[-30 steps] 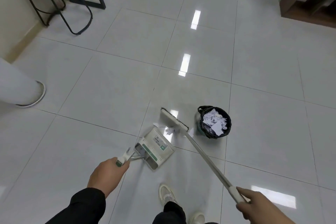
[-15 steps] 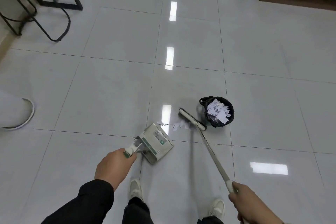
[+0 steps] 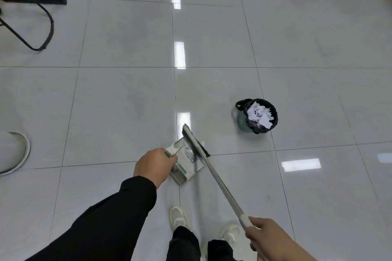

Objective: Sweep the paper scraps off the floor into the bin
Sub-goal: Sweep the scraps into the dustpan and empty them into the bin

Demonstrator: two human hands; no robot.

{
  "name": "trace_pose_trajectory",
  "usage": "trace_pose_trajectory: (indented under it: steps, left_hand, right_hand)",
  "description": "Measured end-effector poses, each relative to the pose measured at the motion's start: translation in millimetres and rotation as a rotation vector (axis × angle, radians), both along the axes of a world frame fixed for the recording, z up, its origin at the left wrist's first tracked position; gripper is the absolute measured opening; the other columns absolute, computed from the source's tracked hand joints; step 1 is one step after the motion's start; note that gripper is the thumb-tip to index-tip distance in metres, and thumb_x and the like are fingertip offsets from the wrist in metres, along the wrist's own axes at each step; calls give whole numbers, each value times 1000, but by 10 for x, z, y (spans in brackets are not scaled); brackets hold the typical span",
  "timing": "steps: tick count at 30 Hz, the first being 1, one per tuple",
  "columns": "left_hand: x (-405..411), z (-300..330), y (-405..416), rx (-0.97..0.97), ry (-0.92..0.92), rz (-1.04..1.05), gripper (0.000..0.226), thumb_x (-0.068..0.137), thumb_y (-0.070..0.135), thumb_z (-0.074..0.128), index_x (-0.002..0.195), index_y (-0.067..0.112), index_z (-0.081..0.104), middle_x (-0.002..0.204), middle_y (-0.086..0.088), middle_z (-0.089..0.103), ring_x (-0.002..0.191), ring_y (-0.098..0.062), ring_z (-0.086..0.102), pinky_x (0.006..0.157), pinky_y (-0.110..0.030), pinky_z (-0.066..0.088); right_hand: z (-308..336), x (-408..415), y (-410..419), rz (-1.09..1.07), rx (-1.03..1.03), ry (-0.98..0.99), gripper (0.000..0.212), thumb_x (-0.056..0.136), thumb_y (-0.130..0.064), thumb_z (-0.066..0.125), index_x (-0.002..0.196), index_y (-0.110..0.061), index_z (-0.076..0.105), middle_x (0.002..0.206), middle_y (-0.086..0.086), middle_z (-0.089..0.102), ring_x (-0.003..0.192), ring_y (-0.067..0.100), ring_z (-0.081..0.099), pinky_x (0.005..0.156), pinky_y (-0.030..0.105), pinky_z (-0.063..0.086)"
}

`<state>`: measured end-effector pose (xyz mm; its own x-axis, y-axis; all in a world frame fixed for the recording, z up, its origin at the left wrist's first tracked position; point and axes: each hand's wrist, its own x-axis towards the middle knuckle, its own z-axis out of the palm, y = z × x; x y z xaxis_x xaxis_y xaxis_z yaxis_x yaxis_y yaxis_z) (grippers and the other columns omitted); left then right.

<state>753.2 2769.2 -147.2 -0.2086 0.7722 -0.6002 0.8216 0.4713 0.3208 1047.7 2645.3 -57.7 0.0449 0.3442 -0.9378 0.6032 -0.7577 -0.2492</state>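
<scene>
Nearest us, our right hand (image 3: 273, 239) grips the broom handle (image 3: 220, 184) and our left hand (image 3: 153, 165) clasps the dustpan (image 3: 186, 161). The broom head (image 3: 195, 142) has swept up against the pan's mouth, so the scraps loose on the tiles half a second ago are probably inside, though blur hides them. Beyond, the bin (image 3: 257, 115) holds paper scraps (image 3: 259, 113).

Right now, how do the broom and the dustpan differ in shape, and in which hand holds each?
The broom has a long thin grey handle; the dustpan is short and boxy, white with green trim. The right hand grips the broom's end; the left hand grips the dustpan's handle. The broom head meets the dustpan's mouth.
</scene>
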Motion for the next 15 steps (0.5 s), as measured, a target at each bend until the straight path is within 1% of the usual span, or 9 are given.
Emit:
trace_pose_trajectory:
  steps: [2, 4, 6, 7, 8, 9, 10, 12, 15]
  left_hand:
    - [-29, 16, 8, -6, -9, 0, 36, 94, 51, 56, 77, 20, 62, 71, 4, 63, 65, -16, 58, 54, -28, 38]
    - [-31, 13, -51, -12, -22, 3, 36, 94, 53, 56, 75, 22, 60, 71, 5, 63, 66, -16, 59, 55, -29, 38]
    - [-76, 47, -147, -15, -33, -1, 36, 95, 53, 55, 74, 24, 58, 71, 6, 63, 65, -15, 58, 53, -28, 36]
    - [-65, 35, -206, -18, -38, -9, 36, 96, 54, 54, 74, 25, 57, 71, 6, 63, 65, -15, 57, 53, -28, 36]
    - [-95, 43, -275, -14, -44, -11, 36, 96, 55, 53, 76, 26, 56, 72, 6, 63, 65, -15, 57, 52, -28, 35]
    - [-99, 34, -314, -13, -57, -18, 34, 96, 56, 52, 80, 26, 57, 74, 5, 63, 66, -16, 57, 52, -28, 36]
    - [-61, 29, -337, -15, -69, -31, 34, 96, 57, 51, 83, 26, 58, 75, 5, 64, 68, -17, 58, 53, -29, 37]
    - [-73, 54, -449, -38, -96, -20, 34, 96, 57, 50, 81, 28, 58, 78, 6, 65, 71, -17, 59, 56, -28, 39]
    - [-116, 117, -613, -48, -101, 2, 38, 96, 54, 51, 68, 28, 51, 72, 7, 62, 65, -13, 55, 55, -27, 39]
  right_hand:
    - [302, 7, 2, 9, -13, 10, 17, 92, -18, 59, 88, -3, 66, 60, 7, 46, 50, 17, 39, 50, 22, 29]
    - [522, 55, -32, 10, -12, 5, 17, 91, -18, 60, 88, -5, 69, 60, 2, 41, 54, 14, 39, 52, 22, 28]
    - [712, 23, -76, 48, 21, -54, 29, 94, -30, 59, 72, -13, 56, 62, -5, 37, 56, 9, 37, 55, 21, 28]
    - [748, 55, -97, 48, 52, -91, 34, 95, -38, 58, 69, -16, 52, 62, -7, 38, 56, 6, 39, 56, 18, 30]
    - [800, 36, -122, 38, 100, -128, 37, 93, -45, 57, 68, -18, 56, 62, -9, 43, 56, 4, 42, 57, 15, 32]
    - [846, 50, -128, 5, 135, -160, 37, 91, -50, 59, 73, -19, 66, 63, -10, 50, 58, 2, 48, 59, 11, 35]
    - [896, 89, -117, -32, 144, -181, 32, 90, -49, 61, 82, -21, 75, 65, -11, 58, 59, 1, 54, 62, 10, 38]
    - [930, 143, -95, -64, 111, -163, 15, 89, -34, 67, 90, -30, 81, 67, -8, 69, 58, 4, 62, 62, 13, 42]
    - [727, 329, -89, 66, 82, -197, 26, 89, -16, 64, 106, -33, 75, 58, -5, 64, 52, 11, 57, 57, 20, 42]
